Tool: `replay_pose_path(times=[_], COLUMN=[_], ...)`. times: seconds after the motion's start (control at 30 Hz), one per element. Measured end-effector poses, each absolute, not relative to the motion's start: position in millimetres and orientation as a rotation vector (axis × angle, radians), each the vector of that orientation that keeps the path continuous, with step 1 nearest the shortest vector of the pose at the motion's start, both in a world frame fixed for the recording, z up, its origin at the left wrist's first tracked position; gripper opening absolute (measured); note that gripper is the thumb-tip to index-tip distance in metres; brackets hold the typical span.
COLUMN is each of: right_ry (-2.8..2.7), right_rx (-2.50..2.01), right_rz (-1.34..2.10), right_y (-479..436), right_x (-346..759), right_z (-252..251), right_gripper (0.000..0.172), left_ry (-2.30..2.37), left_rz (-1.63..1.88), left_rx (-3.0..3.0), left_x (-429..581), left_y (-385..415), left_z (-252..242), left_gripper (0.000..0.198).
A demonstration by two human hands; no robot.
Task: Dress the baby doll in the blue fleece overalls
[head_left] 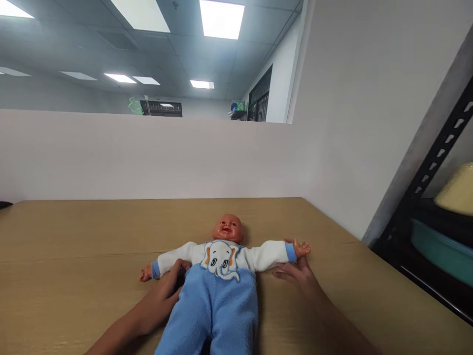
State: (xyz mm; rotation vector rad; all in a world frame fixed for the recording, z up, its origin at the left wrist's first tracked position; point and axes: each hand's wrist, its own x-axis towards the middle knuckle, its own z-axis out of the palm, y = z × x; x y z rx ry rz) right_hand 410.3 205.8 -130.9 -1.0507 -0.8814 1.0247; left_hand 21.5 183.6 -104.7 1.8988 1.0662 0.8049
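Observation:
A baby doll (220, 286) lies face up on the wooden table, its head at the far side and both arms spread wide. It wears a white-and-blue fleece outfit with an elephant on the chest. My left hand (166, 293) grips the doll's side just below the left-hand sleeve, with some fingertips hidden against the cloth. Around the doll's other forearm, near the blue cuff (290, 252), my right hand (300, 276) is closed, its fingers partly beneath the sleeve. The lower legs run out of view at the bottom.
The wooden table (92, 231) meets a low white wall (155, 158) at the back. On the right stands a black metal shelf (402, 236) holding a teal basin (443, 251) and a yellowish item (458, 190). A dark object (5, 204) shows at the left edge.

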Motion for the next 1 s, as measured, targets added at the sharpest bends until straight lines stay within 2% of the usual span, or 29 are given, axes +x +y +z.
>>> replay_pose_path(times=[0.13, 0.3, 0.4, 0.53, 0.57, 0.6, 0.77, 0.83, 1.0], right_ry=[-0.849, -0.950, -1.124, -1.474, -1.557, -1.632, -1.815, -1.678, -1.190], right_rx=[-1.050, -1.216, -1.254, -1.150, -1.115, -1.086, -0.998, -0.967, -1.147], right_rz=[1.094, 0.890, 0.702, 0.482, 0.481, 0.506, 0.854, 1.020, 1.160], right_y=[206.7, 193.0, 179.0, 154.2, 147.1, 140.2, 120.8, 124.3, 147.8], right_x=[414.1, 407.4, 397.0, 377.4, 372.4, 368.0, 362.1, 363.5, 358.5], right_z=[-108.1, -95.5, -99.3, -102.2, -101.1, -99.3, -86.1, -86.4, -110.7], right_gripper=[0.086, 0.071, 0.054, 0.025, 0.025, 0.033, 0.087, 0.088, 0.070], left_ry=[1.365, 1.691, 1.769, 1.742, 1.726, 1.709, 1.583, 1.562, 1.458], left_rz=[0.907, 1.139, 1.032, 0.856, 0.820, 0.791, 0.813, 0.865, 0.935], left_rx=[2.089, 2.280, 2.114, 1.929, 1.901, 1.867, 1.752, 1.685, 1.584], left_x=[14.8, -13.8, -23.8, -16.7, -12.8, -8.8, 2.0, 1.8, 7.6], left_y=[185.6, 210.0, 216.4, 206.6, 203.0, 199.8, 193.7, 194.8, 196.8], left_z=[-100.8, -109.2, -111.3, -98.3, -93.6, -89.2, -82.5, -86.7, -101.5], left_gripper=[0.023, 0.045, 0.057, 0.060, 0.060, 0.060, 0.065, 0.068, 0.069])
